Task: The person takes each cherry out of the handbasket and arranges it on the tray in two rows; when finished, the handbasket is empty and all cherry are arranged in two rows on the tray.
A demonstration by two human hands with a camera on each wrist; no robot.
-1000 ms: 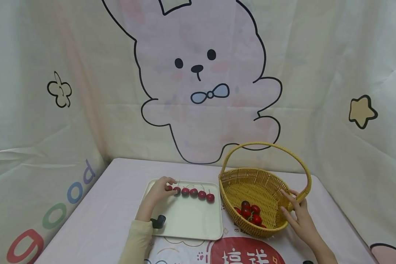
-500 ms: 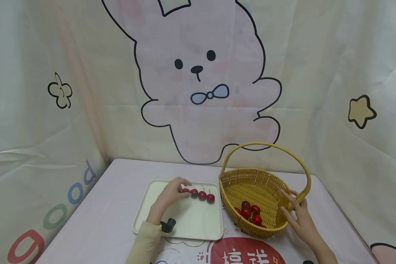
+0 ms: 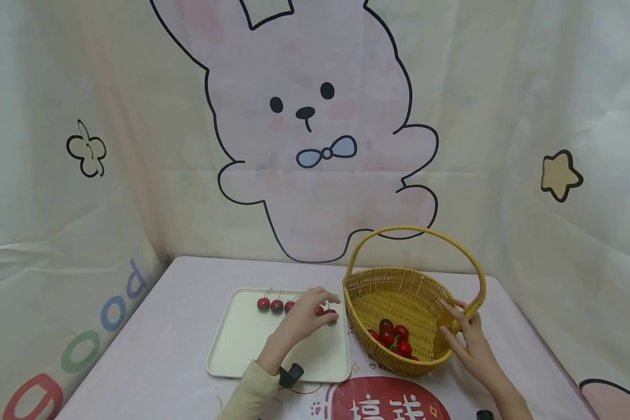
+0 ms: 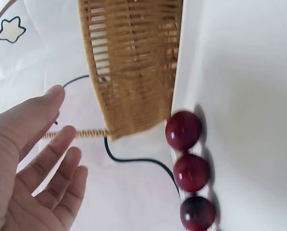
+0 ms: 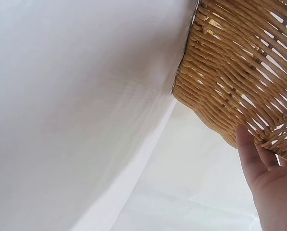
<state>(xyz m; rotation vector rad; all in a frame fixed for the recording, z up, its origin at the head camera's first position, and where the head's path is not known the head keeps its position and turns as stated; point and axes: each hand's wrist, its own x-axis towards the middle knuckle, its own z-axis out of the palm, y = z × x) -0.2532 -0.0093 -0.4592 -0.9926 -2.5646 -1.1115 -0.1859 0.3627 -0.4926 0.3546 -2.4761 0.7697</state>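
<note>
My left hand (image 3: 305, 312) hovers over the right end of a row of red cherries (image 3: 276, 306) on a cream tray (image 3: 231, 356). It hides part of the row in the head view. The left wrist view shows its thumb and fingers apart, with nothing between them, beside the row's dark red cherries (image 4: 191, 172). My right hand (image 3: 472, 344) touches the right side of a yellow woven basket (image 3: 394, 291), near the foot of its handle. In the right wrist view the hand (image 5: 273, 187) has a fingertip against the weave (image 5: 230, 86).
More cherries (image 3: 394, 337) lie heaped in the basket's near left part, some with green stems. The basket handle (image 3: 409, 228) arches high above it. A printed cloth backdrop (image 3: 462, 192) stands behind the table (image 3: 152, 338), with side panels left and right.
My left hand has moved rightward along the row, from its left end to its right end, uncovering the left cherries. The right hand stays at the basket. The head view has shifted slightly.
</note>
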